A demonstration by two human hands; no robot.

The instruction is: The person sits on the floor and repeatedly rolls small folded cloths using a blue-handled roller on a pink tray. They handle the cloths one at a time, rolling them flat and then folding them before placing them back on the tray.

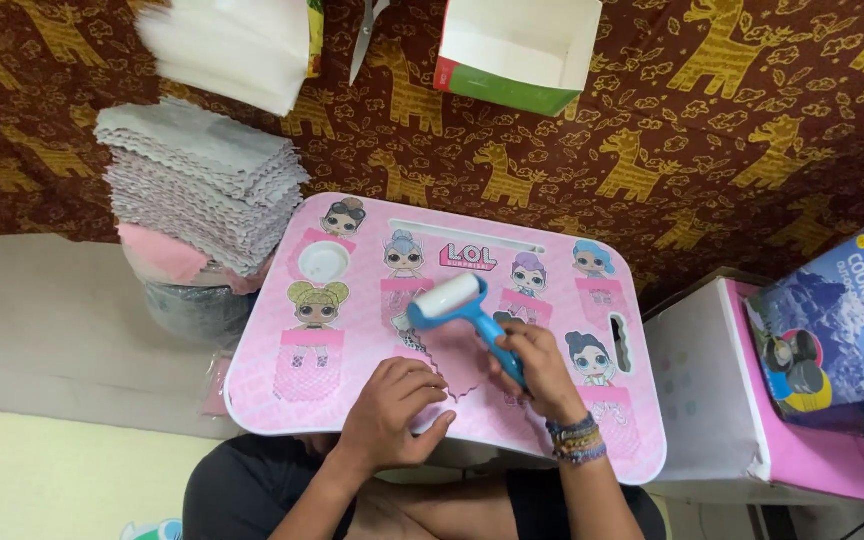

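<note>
Roller (449, 299) lies up-left of your right hand (537, 372), which clenches its blue handle. Your left hand (392, 410) presses flat, unclenched, on the pink cloth (460, 368) beside it.

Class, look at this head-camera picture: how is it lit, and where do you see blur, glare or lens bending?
Head view: soft, even light with faint shadows under the left hand and right hand; mild glare on the pink lap table; the white stack at the top edge is blurred; straight edges bow slightly toward the corners; the blue lint roller stays sharp.
</note>
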